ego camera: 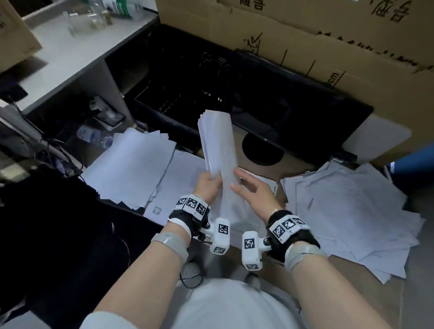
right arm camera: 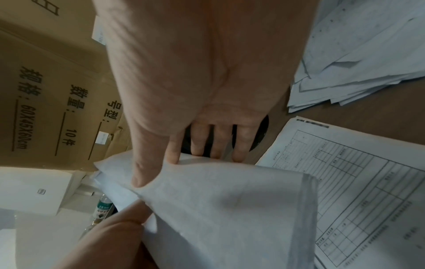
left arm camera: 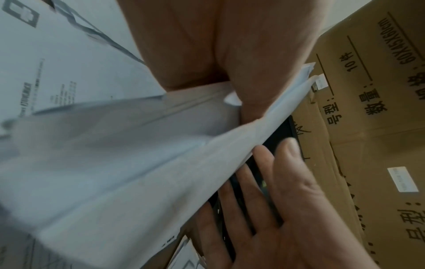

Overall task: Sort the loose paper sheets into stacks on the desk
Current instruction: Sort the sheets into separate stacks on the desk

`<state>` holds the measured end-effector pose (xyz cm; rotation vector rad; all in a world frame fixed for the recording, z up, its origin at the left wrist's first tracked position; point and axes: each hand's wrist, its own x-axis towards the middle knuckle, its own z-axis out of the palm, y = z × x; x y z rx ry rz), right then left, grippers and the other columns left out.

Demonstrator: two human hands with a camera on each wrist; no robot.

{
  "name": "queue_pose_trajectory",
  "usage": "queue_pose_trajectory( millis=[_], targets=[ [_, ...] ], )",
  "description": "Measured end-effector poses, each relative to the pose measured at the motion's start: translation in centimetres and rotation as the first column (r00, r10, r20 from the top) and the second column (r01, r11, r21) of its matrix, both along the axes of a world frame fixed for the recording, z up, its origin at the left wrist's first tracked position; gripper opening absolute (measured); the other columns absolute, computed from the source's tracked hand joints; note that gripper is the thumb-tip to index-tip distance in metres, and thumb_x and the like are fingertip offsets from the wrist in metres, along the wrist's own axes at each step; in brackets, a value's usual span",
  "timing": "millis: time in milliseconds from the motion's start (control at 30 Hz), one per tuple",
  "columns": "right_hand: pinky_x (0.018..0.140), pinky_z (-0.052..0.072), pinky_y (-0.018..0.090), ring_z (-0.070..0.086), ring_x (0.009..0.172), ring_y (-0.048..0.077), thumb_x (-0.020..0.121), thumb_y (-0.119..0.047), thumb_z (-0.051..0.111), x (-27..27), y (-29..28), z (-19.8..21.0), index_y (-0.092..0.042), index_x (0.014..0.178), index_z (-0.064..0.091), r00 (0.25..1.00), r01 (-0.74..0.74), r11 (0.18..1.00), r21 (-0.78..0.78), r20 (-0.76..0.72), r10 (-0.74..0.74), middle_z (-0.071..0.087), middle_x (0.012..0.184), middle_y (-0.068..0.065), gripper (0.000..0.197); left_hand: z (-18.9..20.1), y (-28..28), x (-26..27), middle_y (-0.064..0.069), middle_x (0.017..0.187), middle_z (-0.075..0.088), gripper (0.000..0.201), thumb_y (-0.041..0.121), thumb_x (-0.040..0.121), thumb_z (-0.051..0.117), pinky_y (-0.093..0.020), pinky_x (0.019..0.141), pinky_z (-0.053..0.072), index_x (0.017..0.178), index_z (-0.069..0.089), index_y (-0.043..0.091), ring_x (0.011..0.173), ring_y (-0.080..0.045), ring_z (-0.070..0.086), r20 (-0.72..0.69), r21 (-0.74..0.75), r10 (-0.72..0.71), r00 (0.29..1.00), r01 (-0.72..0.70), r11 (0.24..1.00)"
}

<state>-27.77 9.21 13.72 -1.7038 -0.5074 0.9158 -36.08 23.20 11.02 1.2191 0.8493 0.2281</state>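
Rising upright from left hand (ego camera: 208, 185), paper bundle (ego camera: 218, 144); right hand (ego camera: 253, 191) open alongside.

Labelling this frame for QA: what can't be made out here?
- Held sheaf: sheet count and print, motion-blurred in all views.
- Left hand: fingers hidden behind the sheaf in the head view.
- Right pile: text too small.
- Form sheet: cut by the right wrist frame edge.

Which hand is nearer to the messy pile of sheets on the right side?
The right hand. It hovers open beside the held bundle, just left of the messy pile. The left hand grips the bundle, farther away.
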Motion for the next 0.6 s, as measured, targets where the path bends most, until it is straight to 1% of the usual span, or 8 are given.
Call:
queue_pose_trajectory(
  millis=[100,133,233,267,400,500,567,600],
  targets=[
    [0.091,0.039,0.000,0.043,0.129,-0.004,0.081,-0.025,0.080,0.4,-0.6,0.2,-0.028,0.145,0.047,0.997,-0.058,0.998,-0.034,0.048,0.059,0.046,0.145,-0.017,0.072,0.7,-0.8,0.2,-0.013,0.103,0.075,0.038,0.036,0.096,0.061,-0.041,0.086,0.059,0.113,0.068,0.003,0.096,-0.027,0.072,0.030,-0.026,-0.001,1.000,0.002,1.000],
    [0.088,0.038,0.000,0.042,0.129,-0.003,0.080,-0.024,0.082,0.6,-0.8,0.4,-0.030,0.146,0.046,0.994,-0.078,0.996,-0.045,0.072,0.081,0.045,0.145,-0.017,0.076,1.1,-1.1,0.2,-0.011,0.102,0.075,0.039,0.040,0.097,0.059,-0.039,0.085,0.059,0.112,0.068,0.005,0.094,-0.025,0.073,0.034,-0.032,0.008,0.999,-0.007,0.999],
    [0.107,0.034,0.020,0.038,0.136,0.004,0.077,-0.027,0.084,1.4,-1.2,0.6,-0.032,0.147,0.044,0.987,-0.121,0.991,-0.058,0.103,0.126,0.042,0.151,-0.013,0.080,2.0,-2.2,0.2,-0.010,0.104,0.075,0.043,0.042,0.099,0.055,-0.037,0.086,0.058,0.114,0.067,0.004,0.097,-0.024,0.072,0.051,-0.006,0.001,0.999,0.000,1.000],
    [0.109,0.033,0.023,0.037,0.137,0.006,0.078,-0.027,0.083,1.5,-1.5,0.7,-0.032,0.146,0.045,0.985,-0.133,0.989,-0.060,0.104,0.139,0.042,0.151,-0.012,0.078,2.2,-2.6,0.1,-0.012,0.106,0.075,0.044,0.042,0.098,0.056,-0.039,0.087,0.058,0.115,0.067,0.003,0.098,-0.025,0.072,0.053,0.014,0.000,0.999,-0.001,1.000],
    [0.104,0.031,0.018,0.041,0.136,0.008,0.085,-0.017,0.076,2.3,-2.8,0.8,-0.028,0.141,0.052,0.985,-0.161,0.987,-0.002,0.070,0.161,0.049,0.140,-0.015,0.063,2.2,-4.8,0.1,-0.014,0.104,0.075,0.039,0.037,0.093,0.068,-0.043,0.087,0.059,0.112,0.069,0.004,0.097,-0.029,0.072,0.038,0.058,0.061,0.997,-0.063,0.996],
    [0.105,0.033,0.019,0.043,0.133,0.004,0.080,-0.026,0.082,2.6,-3.8,0.3,-0.026,0.141,0.052,0.975,-0.203,0.979,-0.002,0.085,0.203,0.050,0.141,-0.016,0.068,2.5,-6.3,0.0,-0.010,0.098,0.076,0.034,0.033,0.091,0.071,-0.035,0.078,0.060,0.109,0.069,0.004,0.091,-0.026,0.073,0.014,0.107,0.138,0.990,-0.139,0.984],
    [0.105,0.032,0.019,0.043,0.129,0.000,0.075,-0.028,0.086,2.5,-4.2,0.0,-0.024,0.141,0.050,0.971,-0.215,0.976,-0.019,0.107,0.215,0.050,0.140,-0.014,0.075,2.6,-7.0,-0.1,-0.005,0.088,0.074,0.029,0.036,0.092,0.068,-0.030,0.074,0.058,0.098,0.071,0.008,0.083,-0.020,0.071,-0.013,0.152,0.157,0.988,-0.153,0.977],
    [0.104,0.031,0.018,0.043,0.128,0.000,0.074,-0.026,0.087,2.4,-4.3,-0.2,-0.021,0.139,0.050,0.973,-0.202,0.979,-0.026,0.109,0.203,0.050,0.138,-0.014,0.075,2.7,-7.2,-0.1,-0.003,0.083,0.072,0.035,0.045,0.091,0.067,-0.033,0.074,0.056,0.088,0.070,0.011,0.078,-0.019,0.068,-0.038,0.173,0.169,0.985,-0.160,0.972]
  ],
)
